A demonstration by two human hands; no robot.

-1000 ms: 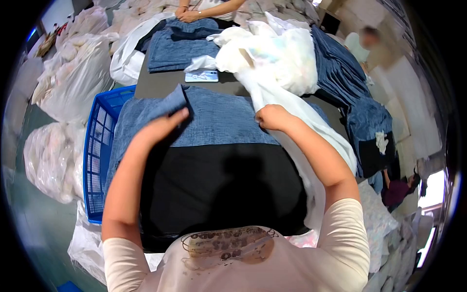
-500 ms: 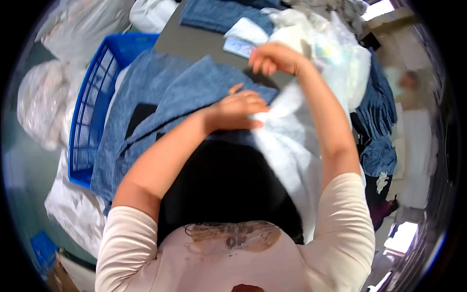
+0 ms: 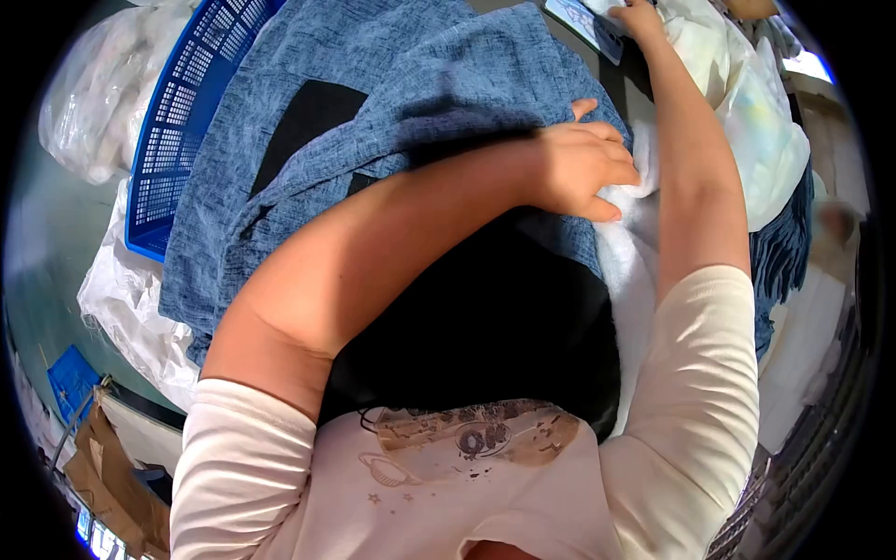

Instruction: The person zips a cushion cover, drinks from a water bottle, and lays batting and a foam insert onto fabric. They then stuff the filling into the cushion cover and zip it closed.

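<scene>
My left hand [image 3: 583, 168] lies palm down with its fingers apart, on the right edge of the blue fabric [image 3: 485, 56], its fingertips at the white cloth [image 3: 630, 252]. Folds of the blue fabric bunch beside it, and a black patch [image 3: 317, 121] shows between them. My right hand [image 3: 639, 17] is at the top edge, partly cut off, fingers loosely bent and apart, beside the phone [image 3: 583, 26] and a white plastic bag [image 3: 761, 140]. Black material [image 3: 485, 327] lies below my left forearm.
A blue plastic basket [image 3: 177, 131] stands at the left of the fabric. Wrapped bundles [image 3: 117, 93] and a white sack [image 3: 140, 299] are on the floor beyond it. Brown cardboard [image 3: 112, 476] is at the lower left. More blue fabric [image 3: 789, 233] hangs at the right.
My left hand has crossed rightward, folding the blue fabric over. My right hand has left the fabric's right side and moved up beside the phone. The view has tilted closer down.
</scene>
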